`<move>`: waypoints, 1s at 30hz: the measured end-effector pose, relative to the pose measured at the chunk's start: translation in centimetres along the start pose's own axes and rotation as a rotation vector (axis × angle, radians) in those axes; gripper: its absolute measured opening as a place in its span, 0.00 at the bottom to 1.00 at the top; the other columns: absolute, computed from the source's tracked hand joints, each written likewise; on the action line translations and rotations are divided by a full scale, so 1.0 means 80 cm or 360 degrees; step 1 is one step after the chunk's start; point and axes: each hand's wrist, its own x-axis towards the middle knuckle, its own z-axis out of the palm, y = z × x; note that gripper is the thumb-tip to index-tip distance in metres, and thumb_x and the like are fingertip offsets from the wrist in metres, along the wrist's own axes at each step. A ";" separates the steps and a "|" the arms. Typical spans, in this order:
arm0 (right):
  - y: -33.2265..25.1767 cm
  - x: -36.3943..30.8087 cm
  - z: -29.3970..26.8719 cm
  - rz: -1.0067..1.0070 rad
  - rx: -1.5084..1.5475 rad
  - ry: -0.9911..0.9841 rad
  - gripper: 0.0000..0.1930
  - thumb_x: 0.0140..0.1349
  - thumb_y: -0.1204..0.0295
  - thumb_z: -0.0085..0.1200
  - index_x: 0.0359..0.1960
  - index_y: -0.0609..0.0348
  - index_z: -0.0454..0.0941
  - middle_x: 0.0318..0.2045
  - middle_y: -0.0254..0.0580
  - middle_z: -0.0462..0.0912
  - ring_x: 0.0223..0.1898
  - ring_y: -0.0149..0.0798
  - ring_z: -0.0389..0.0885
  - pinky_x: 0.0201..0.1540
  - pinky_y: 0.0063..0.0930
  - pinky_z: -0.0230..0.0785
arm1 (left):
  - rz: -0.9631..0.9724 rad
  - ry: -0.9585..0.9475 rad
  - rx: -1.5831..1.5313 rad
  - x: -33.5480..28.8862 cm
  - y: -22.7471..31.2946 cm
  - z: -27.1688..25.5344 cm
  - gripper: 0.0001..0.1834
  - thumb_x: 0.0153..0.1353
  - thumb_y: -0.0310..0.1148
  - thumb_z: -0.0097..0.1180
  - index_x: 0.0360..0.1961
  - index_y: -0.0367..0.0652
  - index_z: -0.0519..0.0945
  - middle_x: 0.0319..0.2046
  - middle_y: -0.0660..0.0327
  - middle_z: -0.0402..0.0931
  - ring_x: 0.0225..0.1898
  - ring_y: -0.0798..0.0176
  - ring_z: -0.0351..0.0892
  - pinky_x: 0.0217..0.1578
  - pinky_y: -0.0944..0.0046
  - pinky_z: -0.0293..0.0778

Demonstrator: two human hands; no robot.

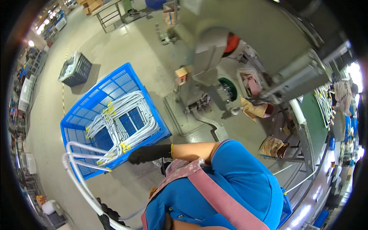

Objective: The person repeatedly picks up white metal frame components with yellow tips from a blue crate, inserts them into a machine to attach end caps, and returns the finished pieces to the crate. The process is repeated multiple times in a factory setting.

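Observation:
My left hand (109, 214), in a black glove, is closed around white bent tubes (78, 178) at the lower left. Their far ends, tipped in yellow, reach over the near left rim of a blue plastic crate (128, 74). Inside the crate lies a pile of similar white bent tubes (142, 115) with yellow ends. My right hand (150, 154), also gloved in black, is beside the crate's near edge. Its fingers are curled together and nothing shows in them, though the palm side is hidden.
A large grey machine (260, 42) with a foot pedal (221, 133) stands ahead on the right. A dark crate (76, 69) sits on the floor at far left. To the right, a green-topped table (312, 115) bears more white tubes (325, 103); paper sacks (272, 147) lie nearby.

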 end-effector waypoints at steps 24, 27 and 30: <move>-0.131 -0.250 0.087 -0.0670 0.1717 0.0140 0.35 0.64 0.46 0.44 0.56 0.71 0.65 0.53 0.65 0.71 0.56 0.60 0.69 0.61 0.53 0.59 | -0.0657 -0.1069 0.1256 -0.258 -0.153 0.070 0.24 0.53 0.35 0.63 0.51 0.41 0.76 0.37 0.59 0.81 0.38 0.69 0.76 0.43 0.65 0.73; -0.125 -0.280 0.117 -0.0431 0.1815 0.0329 0.35 0.63 0.46 0.44 0.56 0.71 0.66 0.58 0.63 0.67 0.59 0.60 0.66 0.63 0.54 0.57 | -0.0795 -0.0938 0.1206 -0.304 -0.178 0.035 0.22 0.54 0.36 0.62 0.51 0.42 0.77 0.39 0.58 0.81 0.38 0.69 0.77 0.43 0.65 0.72; -0.118 -0.296 0.161 -0.0402 0.1828 0.0378 0.31 0.65 0.51 0.44 0.61 0.63 0.62 0.61 0.59 0.63 0.62 0.57 0.63 0.62 0.53 0.58 | -0.0776 -0.0889 0.1112 -0.340 -0.202 0.012 0.22 0.55 0.36 0.61 0.51 0.42 0.77 0.39 0.58 0.81 0.38 0.68 0.77 0.44 0.64 0.73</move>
